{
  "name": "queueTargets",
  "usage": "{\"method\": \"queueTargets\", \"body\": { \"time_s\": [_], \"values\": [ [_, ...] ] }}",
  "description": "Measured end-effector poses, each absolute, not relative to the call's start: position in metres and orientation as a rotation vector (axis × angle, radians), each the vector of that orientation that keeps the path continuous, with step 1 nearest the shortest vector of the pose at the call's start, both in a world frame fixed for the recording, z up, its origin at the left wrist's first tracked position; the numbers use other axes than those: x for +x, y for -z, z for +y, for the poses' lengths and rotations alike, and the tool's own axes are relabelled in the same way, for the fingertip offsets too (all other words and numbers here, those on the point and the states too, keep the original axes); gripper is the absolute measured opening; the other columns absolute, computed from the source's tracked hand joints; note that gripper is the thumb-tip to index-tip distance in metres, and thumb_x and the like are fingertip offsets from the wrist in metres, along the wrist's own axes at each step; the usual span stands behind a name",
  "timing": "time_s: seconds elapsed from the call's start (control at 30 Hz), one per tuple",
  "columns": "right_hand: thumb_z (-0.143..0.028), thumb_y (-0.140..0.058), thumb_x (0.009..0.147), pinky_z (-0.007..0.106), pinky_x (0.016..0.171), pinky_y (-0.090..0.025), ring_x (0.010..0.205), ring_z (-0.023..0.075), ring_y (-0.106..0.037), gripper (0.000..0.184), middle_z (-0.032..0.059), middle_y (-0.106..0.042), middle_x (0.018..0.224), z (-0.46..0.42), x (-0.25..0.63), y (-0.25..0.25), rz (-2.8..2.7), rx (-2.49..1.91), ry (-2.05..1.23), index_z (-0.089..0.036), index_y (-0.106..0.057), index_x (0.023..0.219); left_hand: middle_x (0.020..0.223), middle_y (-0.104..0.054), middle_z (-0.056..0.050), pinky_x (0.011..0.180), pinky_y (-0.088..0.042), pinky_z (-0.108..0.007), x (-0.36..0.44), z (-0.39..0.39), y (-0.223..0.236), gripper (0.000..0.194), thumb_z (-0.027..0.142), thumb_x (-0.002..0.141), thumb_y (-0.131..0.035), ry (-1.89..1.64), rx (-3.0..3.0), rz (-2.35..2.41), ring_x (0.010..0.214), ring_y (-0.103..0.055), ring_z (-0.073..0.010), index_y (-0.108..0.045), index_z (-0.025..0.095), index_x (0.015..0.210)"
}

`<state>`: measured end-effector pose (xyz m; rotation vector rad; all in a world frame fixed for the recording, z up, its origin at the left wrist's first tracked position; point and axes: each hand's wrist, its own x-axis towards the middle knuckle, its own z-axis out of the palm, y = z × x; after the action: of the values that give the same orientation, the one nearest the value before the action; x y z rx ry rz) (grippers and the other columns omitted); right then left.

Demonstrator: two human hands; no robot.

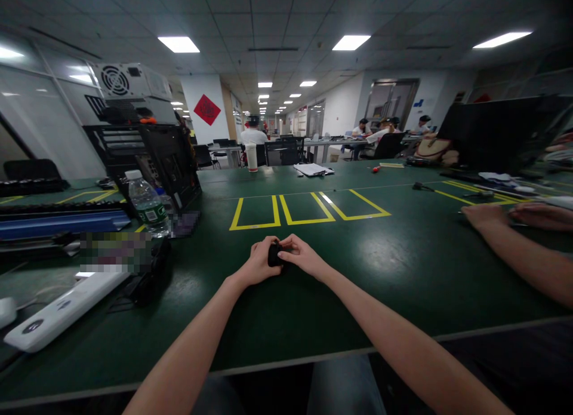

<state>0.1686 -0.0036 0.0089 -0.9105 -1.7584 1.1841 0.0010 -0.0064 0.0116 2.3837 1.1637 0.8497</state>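
– Which step in hand?
– Handling, by the look of it, something small at mid-grip. Left hand (262, 261) curled round one side, right hand (304, 257) pinching the other with thumb and fingertips. Both closed on a small black object (274, 255), mostly covered by fingers (exact kind too hidden to tell).
– And the next move?
– Probably calls for a firm left hold and a light right pinch, so as not to drop such a little piece.
– Anything around?
– Under the grip, a green table (286, 325). Far right of it, a black monitor (496, 134); beyond it to the left, a black metal frame (168, 161).
– In the way?
– Well to the right, a co-worker's forearm (532, 266), likely a limit on reaching that way. Just ahead, yellow tape outlines (308, 221), flat, so hardly an obstacle. To the left, a long white device (67, 307), then a plastic bottle (150, 215), perhaps easy to knock. Far ahead, to the right, a tiny red item (375, 169).
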Motion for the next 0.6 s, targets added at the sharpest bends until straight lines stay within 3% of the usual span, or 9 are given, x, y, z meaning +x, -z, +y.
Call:
{"method": "queueTargets", "body": {
  "time_s": [0.3,0.47,0.6],
  "values": [
    [-0.030,-0.061,0.065,0.037,0.084,-0.040,0.095,0.0167,-0.051,0.033,0.0022,-0.053,0.096,-0.0042,0.1706,-0.0080,-1.757,-0.834,-1.290,-0.020,-0.046,0.093,0.103,-0.046,-0.003,0.089,-0.028,-0.041,0.0008,-0.0047,-0.0091,0.055,0.019,0.059,-0.059,-0.864,2.391,1.187,0.100,-0.043,-0.0237,-0.035,0.023,0.108],
    [-0.032,-0.056,0.070,0.037,0.082,-0.041,0.091,0.0163,-0.052,0.022,0.0014,-0.053,0.094,-0.0058,0.1689,-0.0105,-1.757,-0.874,-1.196,-0.020,-0.048,0.087,0.105,-0.045,-0.003,0.090,-0.028,-0.041,0.0002,-0.0055,-0.0103,0.054,0.021,0.061,-0.058,-0.860,2.389,1.164,0.102,-0.043,-0.0239,-0.035,0.024,0.109],
    [-0.031,-0.059,0.068,0.039,0.083,-0.041,0.093,0.0176,-0.051,0.030,0.0029,-0.053,0.097,-0.0012,0.1680,-0.0069,-1.721,-0.950,-1.232,-0.019,-0.048,0.093,0.104,-0.046,-0.003,0.089,-0.030,-0.040,-0.0003,-0.0056,-0.0103,0.053,0.022,0.062,-0.058,-0.862,2.390,1.151,0.101,-0.043,-0.0237,-0.034,0.023,0.109]
  ]
}}
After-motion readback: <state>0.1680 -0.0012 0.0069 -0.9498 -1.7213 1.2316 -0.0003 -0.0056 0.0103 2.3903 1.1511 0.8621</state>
